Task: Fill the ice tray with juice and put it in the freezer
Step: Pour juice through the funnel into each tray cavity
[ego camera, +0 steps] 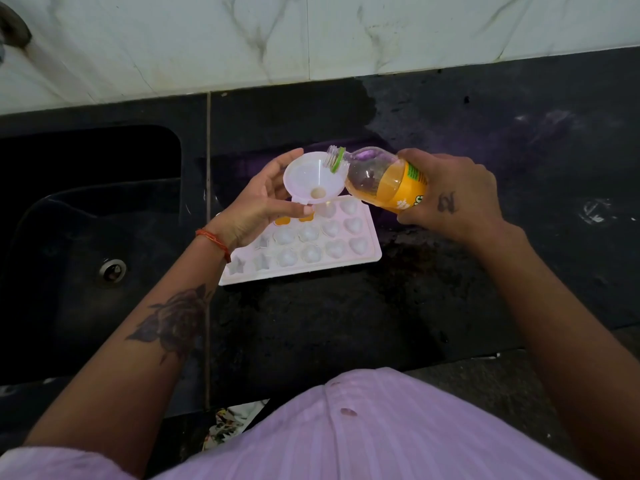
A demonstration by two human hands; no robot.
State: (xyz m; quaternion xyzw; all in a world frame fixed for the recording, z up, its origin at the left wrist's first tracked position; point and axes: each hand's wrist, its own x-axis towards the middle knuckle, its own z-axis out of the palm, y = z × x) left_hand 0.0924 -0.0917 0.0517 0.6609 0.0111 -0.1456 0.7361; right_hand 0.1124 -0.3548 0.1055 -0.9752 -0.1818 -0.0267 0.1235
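A white ice tray [367,263] with star, round and heart moulds lies on the black counter [346,313]. Two moulds in its far row hold orange juice [282,220]. My left hand [258,206] holds a white funnel [304,171] over the tray's far row. My right hand [450,195] grips an uncapped juice bottle [384,181], tipped to the left so its mouth sits over the funnel's rim. Orange juice fills the bottle's lower part. No juice is visible running through the funnel.
A black sink [86,237] with a metal drain [111,270] lies left of the tray. A white marble wall [311,36] rises behind the counter. Wet smears mark the counter at the right. My lilac shirt fills the bottom of the view.
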